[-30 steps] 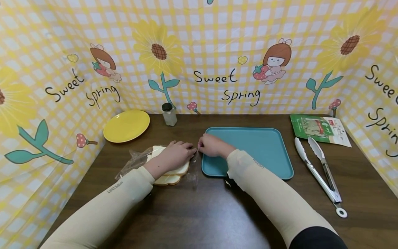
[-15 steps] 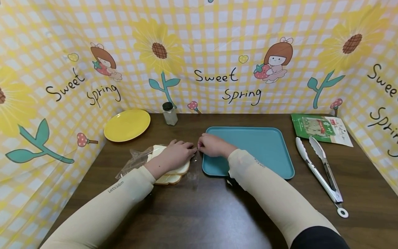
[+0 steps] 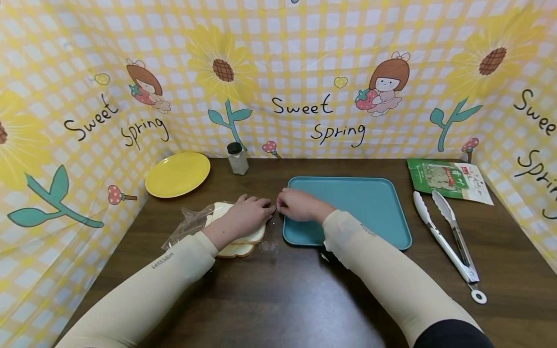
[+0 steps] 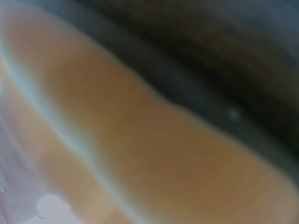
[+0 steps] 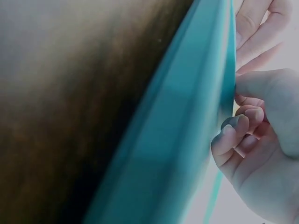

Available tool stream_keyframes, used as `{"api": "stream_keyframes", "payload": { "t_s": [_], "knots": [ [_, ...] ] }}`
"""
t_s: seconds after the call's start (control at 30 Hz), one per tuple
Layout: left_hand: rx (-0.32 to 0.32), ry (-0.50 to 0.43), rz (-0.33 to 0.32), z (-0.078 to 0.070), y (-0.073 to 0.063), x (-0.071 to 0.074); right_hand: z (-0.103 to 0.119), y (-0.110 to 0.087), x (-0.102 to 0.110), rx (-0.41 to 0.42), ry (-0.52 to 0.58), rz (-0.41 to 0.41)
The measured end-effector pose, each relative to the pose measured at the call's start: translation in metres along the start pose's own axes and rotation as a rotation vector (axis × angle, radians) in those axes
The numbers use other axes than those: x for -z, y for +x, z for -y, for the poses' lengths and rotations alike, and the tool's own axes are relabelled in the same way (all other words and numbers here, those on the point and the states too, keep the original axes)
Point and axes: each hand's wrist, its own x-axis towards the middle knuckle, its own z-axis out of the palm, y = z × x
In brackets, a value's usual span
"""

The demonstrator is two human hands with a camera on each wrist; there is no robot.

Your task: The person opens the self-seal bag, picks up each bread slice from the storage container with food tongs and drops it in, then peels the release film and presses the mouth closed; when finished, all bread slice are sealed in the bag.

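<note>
The left hand [image 3: 239, 217] is reaching over the bread slices [image 3: 236, 250], its fingers bending slightly and pointing right toward the edge of a clear plastic bag [image 3: 188, 223]. Its wrist view is showing only blurred skin, so I cannot tell whether it is pinching anything. The right hand [image 3: 300, 204] is curling its fingers inward beside the left rim of the blue tray [image 3: 365, 203], its fingertips sitting just beside the left hand's; whether film is caught between them, I cannot tell.

The bread slices are lying stacked on the left part of the desk [image 3: 261, 299], the near one jutting out from under the other. The bag's film is showing both left and right of them. The tray is lying flat, right of the bag. On the far left, a yellow plate [image 3: 177, 175] is resting near a dark-lidded clear jar [image 3: 238, 162], which is standing upright. A green and white pouch [image 3: 448, 179] is lying at the far right, with tongs [image 3: 452, 246] spreading their arms just nearer.
</note>
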Motion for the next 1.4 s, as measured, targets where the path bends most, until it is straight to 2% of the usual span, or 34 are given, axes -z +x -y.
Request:
{"api": "stream_keyframes", "payload": {
  "t_s": [0.57,1.17,1.4],
  "knots": [
    [0.005,0.005,0.015,-0.002,-0.003,0.002,0.010,-0.023,-0.003,0.073,0.054,-0.012],
    [0.006,-0.001,0.034,-0.002,-0.001,0.003,0.035,-0.069,0.007,0.216,0.030,-0.087],
    [0.006,-0.004,0.044,-0.003,-0.001,0.003,0.050,-0.086,0.019,0.292,0.029,-0.103]
  ]
}}
